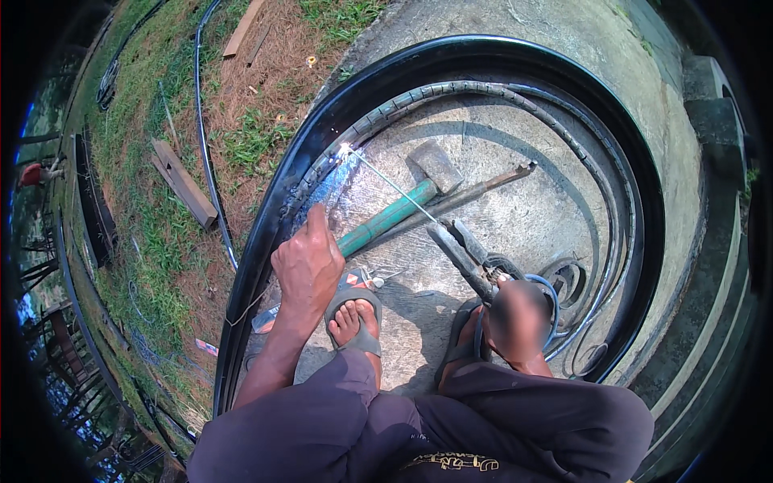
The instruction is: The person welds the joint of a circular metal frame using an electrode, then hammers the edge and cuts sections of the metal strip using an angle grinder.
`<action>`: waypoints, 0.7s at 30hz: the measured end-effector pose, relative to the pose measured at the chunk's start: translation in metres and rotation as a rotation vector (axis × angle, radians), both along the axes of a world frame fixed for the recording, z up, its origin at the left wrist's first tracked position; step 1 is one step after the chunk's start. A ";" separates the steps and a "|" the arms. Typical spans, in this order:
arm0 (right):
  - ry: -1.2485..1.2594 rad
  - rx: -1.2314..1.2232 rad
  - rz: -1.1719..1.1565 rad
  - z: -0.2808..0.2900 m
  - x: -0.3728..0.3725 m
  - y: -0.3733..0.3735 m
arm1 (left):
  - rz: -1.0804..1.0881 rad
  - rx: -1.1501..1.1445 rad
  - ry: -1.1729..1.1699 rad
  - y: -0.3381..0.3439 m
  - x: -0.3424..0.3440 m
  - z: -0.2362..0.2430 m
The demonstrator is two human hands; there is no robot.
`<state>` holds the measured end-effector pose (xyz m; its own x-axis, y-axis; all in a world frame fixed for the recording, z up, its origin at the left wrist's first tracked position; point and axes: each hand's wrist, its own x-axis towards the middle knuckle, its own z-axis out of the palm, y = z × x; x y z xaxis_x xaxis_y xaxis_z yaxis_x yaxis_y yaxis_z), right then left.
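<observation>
A bright arc glows where the tip of a welding rod [394, 185] meets the slotted inner strip of a black curved metal channel [471, 50]. My right hand [519, 322], partly blurred, is closed around an electrode holder [463, 253] whose jaws grip the rod. Beside the channel's left side, my left hand [307, 258] shows its back; one finger points forward and the others curl under, hiding whatever they hold. The green handle [386, 217] of a hammer runs up to that hand, and its metal head [436, 165] lies on the concrete.
A rusty bar [491, 183] lies along the hammer. Cable [551, 298] loops near my right hand. My sandalled feet [354, 324] stand inside the curve. Wood pieces [183, 183] and a long hose [201, 105] lie on the grass at left; a concrete step [700, 314] rises at right.
</observation>
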<state>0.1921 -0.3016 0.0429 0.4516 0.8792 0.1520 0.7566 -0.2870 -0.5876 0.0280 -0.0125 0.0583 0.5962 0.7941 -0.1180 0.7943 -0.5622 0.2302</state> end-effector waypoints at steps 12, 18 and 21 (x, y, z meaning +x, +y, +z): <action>-0.051 0.042 0.016 -0.006 -0.001 0.003 | 0.007 -0.011 0.017 0.002 -0.005 0.006; -0.085 0.116 -0.037 -0.006 0.003 0.001 | -0.024 0.011 0.023 0.002 -0.002 0.011; -0.023 0.097 -0.078 -0.008 -0.001 0.002 | -0.029 0.035 0.046 0.003 -0.002 0.019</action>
<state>0.1911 -0.2999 0.0353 0.5137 0.8220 0.2456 0.7478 -0.2887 -0.5979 0.0256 -0.0095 0.0769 0.6139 0.7805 -0.1185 0.7867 -0.5923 0.1741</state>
